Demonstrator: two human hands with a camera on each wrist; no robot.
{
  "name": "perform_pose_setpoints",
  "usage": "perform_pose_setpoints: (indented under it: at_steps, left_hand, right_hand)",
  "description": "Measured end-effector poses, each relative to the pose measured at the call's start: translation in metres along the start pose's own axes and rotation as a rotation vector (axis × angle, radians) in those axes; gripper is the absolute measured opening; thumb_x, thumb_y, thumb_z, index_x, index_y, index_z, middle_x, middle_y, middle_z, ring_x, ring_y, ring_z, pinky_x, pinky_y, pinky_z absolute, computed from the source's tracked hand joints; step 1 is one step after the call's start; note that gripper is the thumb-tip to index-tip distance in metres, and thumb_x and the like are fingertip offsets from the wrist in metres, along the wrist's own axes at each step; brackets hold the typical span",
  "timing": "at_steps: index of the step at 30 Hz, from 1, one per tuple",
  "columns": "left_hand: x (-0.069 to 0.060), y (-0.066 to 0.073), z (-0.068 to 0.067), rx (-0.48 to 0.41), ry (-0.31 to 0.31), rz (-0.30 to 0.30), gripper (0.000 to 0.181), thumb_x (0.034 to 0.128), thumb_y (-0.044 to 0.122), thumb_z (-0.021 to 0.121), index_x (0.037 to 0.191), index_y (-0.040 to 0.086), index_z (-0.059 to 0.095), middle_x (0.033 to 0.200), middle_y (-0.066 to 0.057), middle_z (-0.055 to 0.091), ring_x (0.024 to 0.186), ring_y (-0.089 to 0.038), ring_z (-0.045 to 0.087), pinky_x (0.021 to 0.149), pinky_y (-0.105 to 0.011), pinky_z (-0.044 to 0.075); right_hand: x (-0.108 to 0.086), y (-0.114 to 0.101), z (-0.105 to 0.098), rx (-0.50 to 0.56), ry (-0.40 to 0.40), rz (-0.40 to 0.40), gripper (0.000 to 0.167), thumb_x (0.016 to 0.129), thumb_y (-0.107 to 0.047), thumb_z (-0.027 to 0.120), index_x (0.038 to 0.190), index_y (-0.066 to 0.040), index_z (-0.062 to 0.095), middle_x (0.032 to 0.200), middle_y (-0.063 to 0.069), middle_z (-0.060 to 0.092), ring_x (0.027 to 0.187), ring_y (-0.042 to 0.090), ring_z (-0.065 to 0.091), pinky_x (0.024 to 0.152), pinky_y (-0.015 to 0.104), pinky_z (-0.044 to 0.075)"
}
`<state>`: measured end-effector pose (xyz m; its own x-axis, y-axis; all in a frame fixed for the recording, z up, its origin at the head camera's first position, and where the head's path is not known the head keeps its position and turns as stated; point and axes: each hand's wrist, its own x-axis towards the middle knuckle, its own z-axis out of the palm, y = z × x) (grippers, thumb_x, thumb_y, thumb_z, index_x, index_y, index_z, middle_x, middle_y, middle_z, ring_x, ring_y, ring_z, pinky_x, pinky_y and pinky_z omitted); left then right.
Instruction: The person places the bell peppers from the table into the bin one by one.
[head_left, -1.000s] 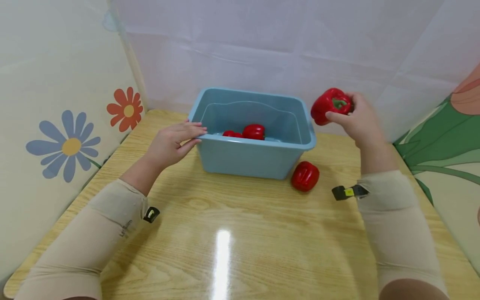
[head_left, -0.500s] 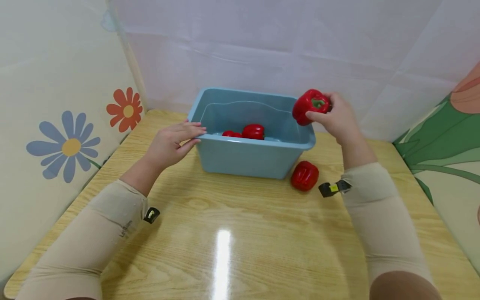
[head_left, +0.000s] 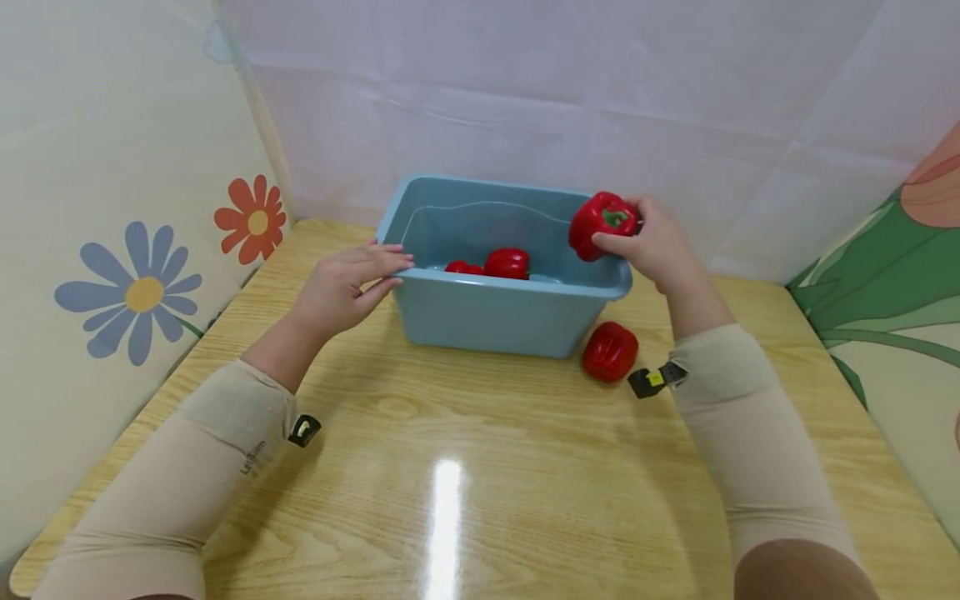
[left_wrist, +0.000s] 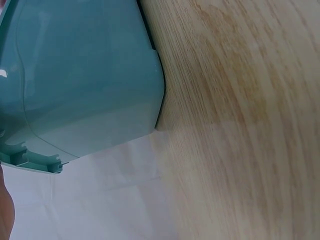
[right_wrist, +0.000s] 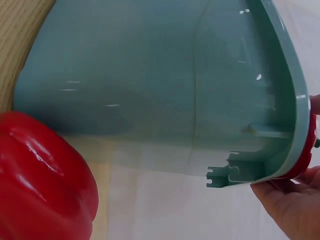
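My right hand (head_left: pixel 660 247) grips a red bell pepper (head_left: pixel 592 229) by its side, the green stem facing me, over the right end of a blue plastic bin (head_left: pixel 487 312). In the right wrist view part of that pepper shows behind the bin's rim. On the bin's left front rim rests my left hand (head_left: pixel 341 287), fingers extended over the edge. Inside the bin lie a red pepper (head_left: pixel 507 263) and another red piece (head_left: pixel 461 267), partly hidden by the front wall. Another red bell pepper (head_left: pixel 611 352) sits on the table by the bin's front right corner.
The bin stands on a wood-grain table (head_left: pixel 360 500) near a pale sheet-covered back wall (head_left: pixel 510 100). Side panels with painted flowers (head_left: pixel 142 293) and leaves flank the table. Black straps (head_left: pixel 656 380) hang from the sleeves.
My right hand has carried the held pepper leftward and slightly down, from beside the bin to over its right end. My left hand and the other peppers have stayed put.
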<state>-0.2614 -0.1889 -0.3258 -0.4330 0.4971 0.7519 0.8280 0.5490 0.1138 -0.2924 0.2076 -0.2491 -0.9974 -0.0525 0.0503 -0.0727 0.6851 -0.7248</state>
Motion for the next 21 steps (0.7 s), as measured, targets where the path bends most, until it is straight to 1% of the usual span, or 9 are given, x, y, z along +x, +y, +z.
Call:
perform_pose_setpoints:
  at_steps: [4, 9, 12, 21]
  left_hand:
    - [-0.0002, -0.0002, 0.0008, -0.006, 0.006, 0.004, 0.038, 0.0737, 0.001, 0.074, 0.111, 0.006, 0.067, 0.112, -0.006, 0.065, 0.109, -0.023, 0.058, 0.103, -0.037, 0.038]
    - [0.0000, 0.0000, 0.0009, -0.015, 0.015, 0.006, 0.038, 0.0733, 0.000, 0.074, 0.110, 0.005, 0.067, 0.111, -0.006, 0.065, 0.108, -0.023, 0.058, 0.103, -0.039, 0.038]
    - [0.0001, 0.0000, 0.0008, -0.017, 0.017, 0.005, 0.038, 0.0729, 0.000, 0.074, 0.110, 0.005, 0.067, 0.111, -0.006, 0.066, 0.108, -0.023, 0.058, 0.101, -0.041, 0.039]
    - [0.0003, 0.0001, 0.0009, -0.012, 0.013, 0.002, 0.039, 0.0726, 0.000, 0.074, 0.111, 0.005, 0.067, 0.112, -0.006, 0.065, 0.108, -0.023, 0.058, 0.101, -0.041, 0.039]
  right_hand:
    - [0.0014, 0.0009, 0.0029, -0.008, -0.001, -0.004, 0.077, 0.080, -0.045, 0.066, 0.138, -0.011, 0.029, 0.135, 0.008, 0.040, 0.117, 0.027, 0.039, 0.092, 0.044, 0.047]
    - [0.0034, 0.0005, 0.0049, -0.030, -0.050, 0.000, 0.083, 0.082, -0.043, 0.063, 0.146, -0.017, 0.017, 0.144, 0.009, 0.032, 0.127, 0.029, 0.037, 0.098, 0.049, 0.041]
    - [0.0031, 0.0014, 0.0051, -0.031, -0.070, 0.007, 0.083, 0.084, -0.042, 0.062, 0.148, -0.020, 0.012, 0.148, 0.008, 0.027, 0.130, 0.029, 0.034, 0.100, 0.051, 0.038]
    - [-0.0007, 0.0031, 0.0043, -0.047, -0.076, 0.000, 0.080, 0.086, -0.039, 0.061, 0.147, -0.018, 0.015, 0.147, 0.009, 0.029, 0.130, 0.029, 0.035, 0.100, 0.051, 0.038]
